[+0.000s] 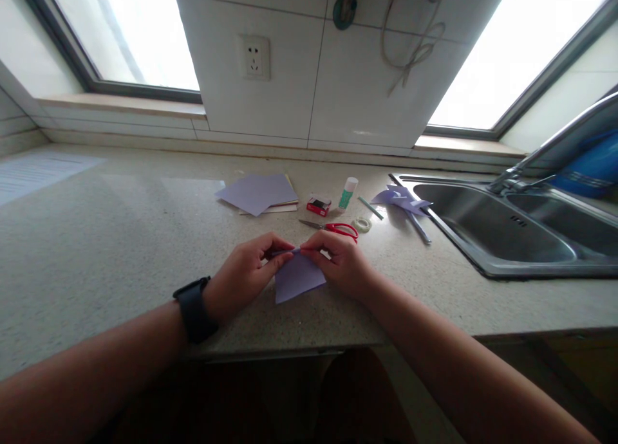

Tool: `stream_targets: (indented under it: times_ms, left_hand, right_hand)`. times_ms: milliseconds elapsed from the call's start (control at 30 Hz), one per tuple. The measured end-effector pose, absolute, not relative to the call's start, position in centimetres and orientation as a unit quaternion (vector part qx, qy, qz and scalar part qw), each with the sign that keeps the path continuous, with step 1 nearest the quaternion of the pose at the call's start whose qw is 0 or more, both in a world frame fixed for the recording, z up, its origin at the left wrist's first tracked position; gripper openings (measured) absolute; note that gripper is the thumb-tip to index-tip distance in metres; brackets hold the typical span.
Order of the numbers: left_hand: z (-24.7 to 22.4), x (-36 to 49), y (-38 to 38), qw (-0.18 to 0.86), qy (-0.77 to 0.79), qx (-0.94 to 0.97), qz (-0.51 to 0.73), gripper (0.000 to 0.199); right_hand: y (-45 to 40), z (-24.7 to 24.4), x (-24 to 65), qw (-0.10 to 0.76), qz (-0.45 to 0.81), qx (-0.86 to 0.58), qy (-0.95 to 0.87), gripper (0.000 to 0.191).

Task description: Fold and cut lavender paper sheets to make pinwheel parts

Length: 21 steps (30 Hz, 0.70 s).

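Observation:
Between my two hands is a small sheet of purple paper [299, 278], its far edge folded or rolled over into a narrow strip. My left hand [251, 264] pinches the left part of that edge between thumb and fingers. Close beside it, my right hand [340, 260] pinches the same edge on the right. The paper's lower part hangs towards the counter's front edge. Just beyond my right hand lie scissors with red handles [344, 229], blades pointing left. A roll of clear tape [362, 224] sits right of the handles.
A stack of purple paper [261, 193] lies farther back, left of a small red box [318, 205]. A glue stick [347, 194] stands beside a thin green strip [371, 208]. Purple paper pieces [403, 199] rest by the steel sink [483, 267]. Printed paper [43, 170] lies far left.

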<state>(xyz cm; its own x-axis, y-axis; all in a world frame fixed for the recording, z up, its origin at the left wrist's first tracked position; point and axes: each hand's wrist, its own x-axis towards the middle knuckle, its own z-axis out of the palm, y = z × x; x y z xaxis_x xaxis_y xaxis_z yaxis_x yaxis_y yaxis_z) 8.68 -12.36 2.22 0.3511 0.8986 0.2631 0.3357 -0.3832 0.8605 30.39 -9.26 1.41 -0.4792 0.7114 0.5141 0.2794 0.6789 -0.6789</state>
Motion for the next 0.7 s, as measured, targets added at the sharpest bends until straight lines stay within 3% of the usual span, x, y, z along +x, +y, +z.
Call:
stream_targets:
  times_ms: [167,267,400,700]
  left_hand:
    - [2.22,8.61,-12.46,0.353,0.424,0.736,0.394,0.016]
    - [2.19,8.56,-12.54,0.331,0.427,0.74,0.401,0.015]
    - [1.98,8.5,-12.53,0.3,0.424,0.754,0.403,0.012]
    - [1.78,8.57,-12.41,0.317,0.432,0.748,0.391,0.014]
  right_hand:
    - [-9.24,1.16,30.2,0.414,0.264,-0.311,-0.814,0.004]
    - [-9.06,0.92,30.09,0.411,0.319,-0.341,-0.783,0.015]
    - [-8.81,0.92,30.02,0.386,0.336,-0.348,-0.785,0.01]
    - [-8.87,1.12,29.92,0.417,0.336,-0.325,-0.779,0.003]
